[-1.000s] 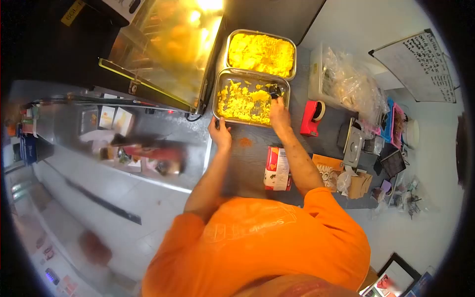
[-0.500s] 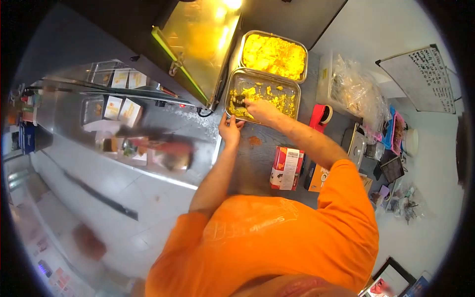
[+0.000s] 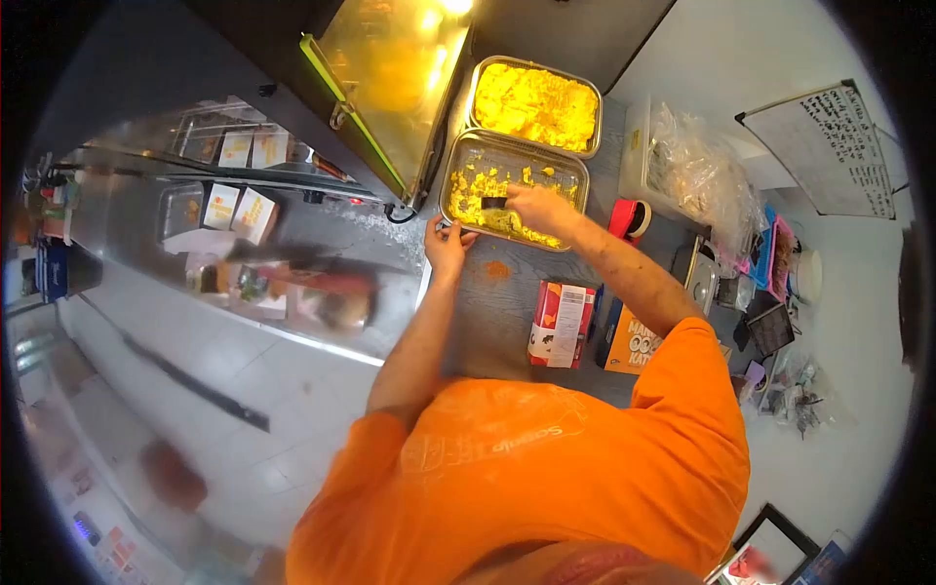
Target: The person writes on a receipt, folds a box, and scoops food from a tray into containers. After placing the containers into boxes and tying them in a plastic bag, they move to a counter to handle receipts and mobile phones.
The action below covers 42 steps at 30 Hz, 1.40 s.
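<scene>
grey counter (image 3: 507,312): left hand (image 3: 447,242) pinches rim of near tray (image 3: 517,137), right hand (image 3: 539,207) clamped on dark scoop (image 3: 490,203); whiteboard (image 3: 829,146) writing unreadable.

Tool (image 3: 490,203) in r. hand (image 3: 531,205) too blurry.

Rectangular metal tray (image 3: 531,156): flat on the tabletop (image 3: 507,322), partly filled with yellow food pieces (image 3: 468,185). Black utensil (image 3: 492,203): inside the tray, among the food.
</scene>
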{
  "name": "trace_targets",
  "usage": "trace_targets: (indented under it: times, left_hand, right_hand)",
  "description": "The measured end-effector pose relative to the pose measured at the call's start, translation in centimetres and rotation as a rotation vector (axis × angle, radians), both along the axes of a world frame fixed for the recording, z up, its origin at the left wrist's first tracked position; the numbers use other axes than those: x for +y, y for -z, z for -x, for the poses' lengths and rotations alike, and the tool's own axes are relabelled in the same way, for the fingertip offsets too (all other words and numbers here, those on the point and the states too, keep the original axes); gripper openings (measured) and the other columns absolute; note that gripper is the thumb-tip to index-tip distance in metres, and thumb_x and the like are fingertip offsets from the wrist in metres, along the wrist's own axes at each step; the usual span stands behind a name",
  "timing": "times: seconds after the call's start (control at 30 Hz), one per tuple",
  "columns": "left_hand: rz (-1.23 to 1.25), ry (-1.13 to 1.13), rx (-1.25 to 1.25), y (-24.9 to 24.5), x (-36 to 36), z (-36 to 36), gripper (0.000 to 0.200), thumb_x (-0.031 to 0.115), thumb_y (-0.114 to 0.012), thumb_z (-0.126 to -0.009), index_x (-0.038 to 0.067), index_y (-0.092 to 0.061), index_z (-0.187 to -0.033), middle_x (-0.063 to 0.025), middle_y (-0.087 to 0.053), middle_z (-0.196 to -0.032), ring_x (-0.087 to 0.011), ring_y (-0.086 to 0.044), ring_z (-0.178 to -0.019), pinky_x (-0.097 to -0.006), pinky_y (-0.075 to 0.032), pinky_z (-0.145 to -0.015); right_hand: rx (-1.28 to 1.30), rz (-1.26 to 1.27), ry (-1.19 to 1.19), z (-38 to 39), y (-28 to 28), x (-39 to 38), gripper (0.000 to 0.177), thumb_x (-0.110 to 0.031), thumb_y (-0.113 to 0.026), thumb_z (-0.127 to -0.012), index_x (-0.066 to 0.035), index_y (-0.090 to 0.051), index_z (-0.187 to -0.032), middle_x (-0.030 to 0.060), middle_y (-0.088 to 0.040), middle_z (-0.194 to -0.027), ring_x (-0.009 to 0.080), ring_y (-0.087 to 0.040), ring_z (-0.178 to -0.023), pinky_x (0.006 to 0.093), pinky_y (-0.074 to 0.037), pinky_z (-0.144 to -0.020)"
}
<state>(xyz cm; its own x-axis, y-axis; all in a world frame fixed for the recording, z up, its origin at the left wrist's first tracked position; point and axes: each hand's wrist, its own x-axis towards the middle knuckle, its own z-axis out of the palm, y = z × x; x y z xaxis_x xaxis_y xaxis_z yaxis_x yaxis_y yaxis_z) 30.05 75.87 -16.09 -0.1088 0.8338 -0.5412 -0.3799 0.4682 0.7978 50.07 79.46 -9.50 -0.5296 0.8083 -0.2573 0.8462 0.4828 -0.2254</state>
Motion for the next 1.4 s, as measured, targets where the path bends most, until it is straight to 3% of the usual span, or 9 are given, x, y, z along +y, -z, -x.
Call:
trace_targets:
  times: [0.13, 0.23, 0.37, 0.63, 0.73, 1.0, 1.23, 1.33, 1.4]
  left_hand:
    - [-0.006, 0.015, -0.013, 0.5, -0.1, -0.4, 0.034, 0.004, -0.054, -0.090, 0.004, -0.040, -0.121, -0.0079, -0.057, -0.081, -0.0202, -0.065, -0.059, -0.0302, -0.055, -0.055]
    - [-0.002, 0.003, -0.012, 0.0, 0.2, -0.5, 0.034, 0.004, -0.054, -0.091, 0.005, -0.040, -0.121, -0.0088, -0.057, -0.083, -0.0209, -0.065, -0.060, -0.0297, -0.055, -0.055]
    - [0.002, 0.045, 0.021, -0.6, 0.1, 0.1, 0.034, 0.004, -0.053, -0.091, 0.005, -0.039, -0.122, -0.0098, -0.058, -0.085, -0.0220, -0.066, -0.061, -0.0301, -0.056, -0.057]
    - [-0.064, 0.055, 0.065, -0.2, 0.0, -0.4, 0.036, 0.005, -0.054, -0.091, 0.004, -0.038, -0.123, -0.0103, -0.057, -0.085, -0.0220, -0.066, -0.062, -0.0297, -0.055, -0.056]
    - [-0.097, 0.053, 0.087, -1.2, -0.2, -1.0, 0.036, 0.005, -0.054, -0.091, 0.004, -0.039, -0.123, -0.0096, -0.056, -0.084, -0.0210, -0.066, -0.062, -0.0294, -0.055, -0.056]
    - [-0.176, -0.015, 0.027, -3.6, -0.1, -2.1, 0.031, 0.002, -0.054, -0.090, 0.002, -0.044, -0.119, -0.0097, -0.056, -0.087, -0.0188, -0.065, -0.062, -0.0279, -0.056, -0.058]
    - [-0.364, 0.045, 0.203, -5.6, -1.5, -1.9, 0.032, 0.002, -0.059, -0.087, -0.001, -0.048, -0.116, -0.0101, -0.060, -0.078, -0.0172, -0.065, -0.066, -0.0269, -0.054, -0.055]
    - [-0.495, 0.068, 0.556, -5.4, -1.2, -1.7, 0.028, 0.004, -0.065, -0.082, -0.002, -0.055, -0.107, -0.0103, -0.063, -0.075, -0.0176, -0.064, -0.071, -0.0294, -0.052, -0.060]
    - [-0.486, 0.044, 0.511, -5.2, -1.0, -1.7, 0.028, 0.004, -0.065, -0.081, -0.002, -0.055, -0.107, -0.0107, -0.063, -0.075, -0.0175, -0.064, -0.072, -0.0300, -0.051, -0.061]
  right_hand:
    - [-0.048, -0.241, 0.170, -1.5, 1.9, 3.2, 0.012, -0.006, -0.055, -0.075, 0.003, -0.056, -0.084, 0.0131, -0.054, -0.095, 0.0319, -0.062, -0.062, 0.0399, -0.053, -0.056]
    - [-0.089, -0.137, -0.109, 0.9, 3.8, 0.9, 0.011, -0.006, -0.054, -0.076, 0.003, -0.056, -0.083, 0.0123, -0.054, -0.095, 0.0315, -0.063, -0.064, 0.0409, -0.053, -0.058]
    - [0.034, -0.059, -0.125, 0.5, -1.1, -1.5, 0.008, -0.008, -0.054, -0.078, 0.000, -0.058, -0.078, 0.0101, -0.055, -0.095, 0.0316, -0.064, -0.066, 0.0410, -0.054, -0.060]
    - [-0.262, -0.170, 0.169, -6.0, 1.8, -3.9, 0.013, -0.003, -0.053, -0.076, -0.001, -0.058, -0.088, 0.0114, -0.054, -0.094, 0.0312, -0.063, -0.066, 0.0387, -0.054, -0.059]
    - [0.298, -0.135, 0.349, -4.2, 2.9, -5.8, 0.022, -0.004, -0.054, -0.078, -0.001, -0.059, -0.099, 0.0138, -0.055, -0.091, 0.0347, -0.060, -0.075, 0.0411, -0.051, -0.066]
    - [0.604, -0.136, 0.656, 1.8, 2.6, -7.7, 0.016, -0.008, -0.057, -0.082, 0.002, -0.067, -0.090, 0.0179, -0.059, -0.080, 0.0334, -0.059, -0.074, 0.0389, -0.047, -0.070]
    - [0.879, -0.249, 0.794, 7.0, 0.9, -5.4, 0.020, -0.011, -0.058, -0.080, 0.004, -0.068, -0.088, 0.0205, -0.064, -0.082, 0.0336, -0.063, -0.076, 0.0374, -0.050, -0.071]
    - [0.945, -0.112, 0.861, 7.7, 0.5, -4.3, 0.021, -0.014, -0.059, -0.080, 0.004, -0.068, -0.089, 0.0190, -0.066, -0.083, 0.0299, -0.065, -0.079, 0.0353, -0.050, -0.073]
    - [0.999, -0.047, 0.871, 7.8, 0.2, -3.3, 0.022, -0.014, -0.060, -0.080, 0.004, -0.068, -0.090, 0.0181, -0.067, -0.082, 0.0288, -0.065, -0.079, 0.0351, -0.050, -0.074]
